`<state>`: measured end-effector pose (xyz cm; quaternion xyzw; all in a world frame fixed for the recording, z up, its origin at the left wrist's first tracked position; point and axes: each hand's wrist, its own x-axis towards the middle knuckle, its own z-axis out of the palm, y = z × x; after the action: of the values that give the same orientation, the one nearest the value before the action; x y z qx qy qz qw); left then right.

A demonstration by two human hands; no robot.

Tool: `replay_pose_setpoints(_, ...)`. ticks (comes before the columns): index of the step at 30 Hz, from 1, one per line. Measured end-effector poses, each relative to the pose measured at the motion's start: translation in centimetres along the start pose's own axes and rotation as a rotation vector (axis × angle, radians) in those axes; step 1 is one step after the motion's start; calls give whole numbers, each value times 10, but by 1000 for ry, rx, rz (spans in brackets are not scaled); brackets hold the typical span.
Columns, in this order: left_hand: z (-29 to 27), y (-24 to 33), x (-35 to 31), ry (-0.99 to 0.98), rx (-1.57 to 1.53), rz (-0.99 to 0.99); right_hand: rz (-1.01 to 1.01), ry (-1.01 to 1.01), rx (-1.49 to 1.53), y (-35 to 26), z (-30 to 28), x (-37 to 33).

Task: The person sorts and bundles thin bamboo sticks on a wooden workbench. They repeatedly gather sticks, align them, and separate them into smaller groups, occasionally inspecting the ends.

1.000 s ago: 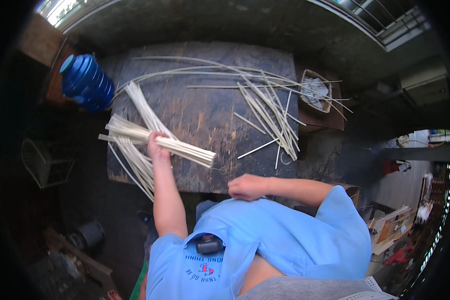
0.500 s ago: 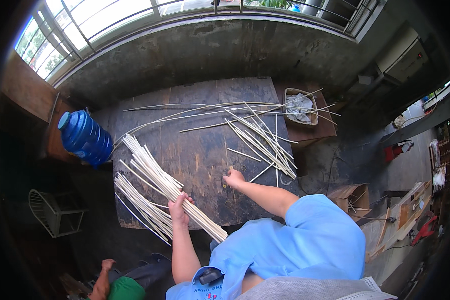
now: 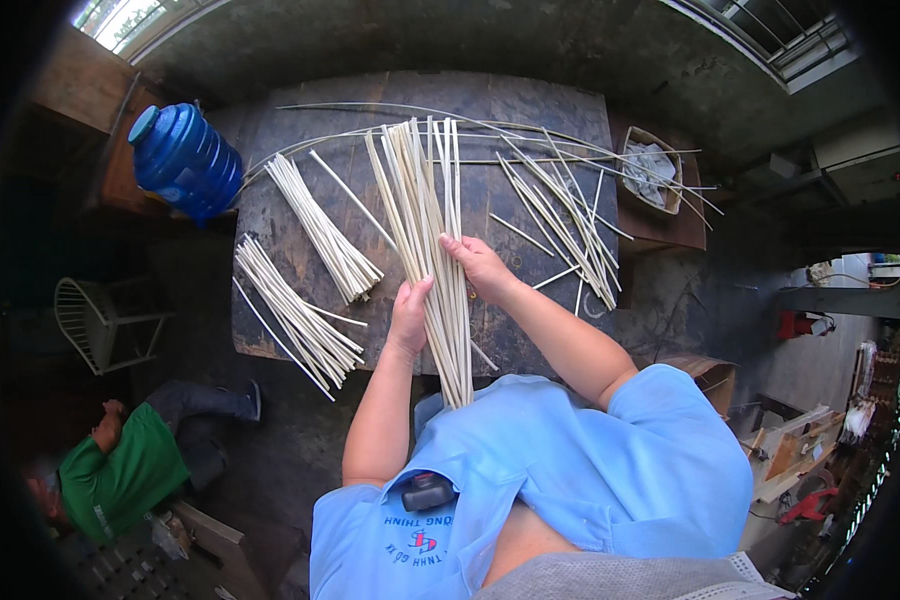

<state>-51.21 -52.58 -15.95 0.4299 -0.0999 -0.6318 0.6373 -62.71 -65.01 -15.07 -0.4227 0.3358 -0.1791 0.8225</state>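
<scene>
Over the middle of the dark wooden table (image 3: 530, 325), both my hands are closed around an upright-fanned bundle of thin pale canes (image 3: 420, 200), which look like rattan. My left hand (image 3: 409, 315) grips its left side low down. Slightly higher, my right hand (image 3: 478, 268) wraps the right side, thumb across the canes. The bundle's lower ends reach my blue shirt. A lone cane (image 3: 352, 200) slants just left of the bundle. Farther left lie two more bundles of canes, one upper (image 3: 320, 228) and one lower (image 3: 295, 315).
Loose canes (image 3: 560, 215) lie crossed on the table's right, and long curved canes (image 3: 370, 106) span its far side. A blue water bottle (image 3: 185, 165) stands at left, an open box (image 3: 627, 165) at right. A person in green (image 3: 130, 460) sits lower left near a white chair (image 3: 95, 315).
My right hand has come off the table onto the bundle of canes. The canes are now between both hands at the middle, with a separate bundle lying at left. The view has shifted.
</scene>
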Motion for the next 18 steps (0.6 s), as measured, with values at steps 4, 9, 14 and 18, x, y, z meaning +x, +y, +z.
replay_pose_setpoints(4,6,3,-3,-28,94,-26,47,-41,-140,-12,-11,-9)
replay_pose_setpoints(9,16,5,1,40,151,55,-265,118,-152,-13,-8,-4)
replay_pose_setpoints(14,22,11,-2,69,176,76,-141,-12,-160,-24,-22,-10)
replay_pose_setpoints(18,33,16,-4,71,180,74,-116,-25,-12,-29,-22,-12)
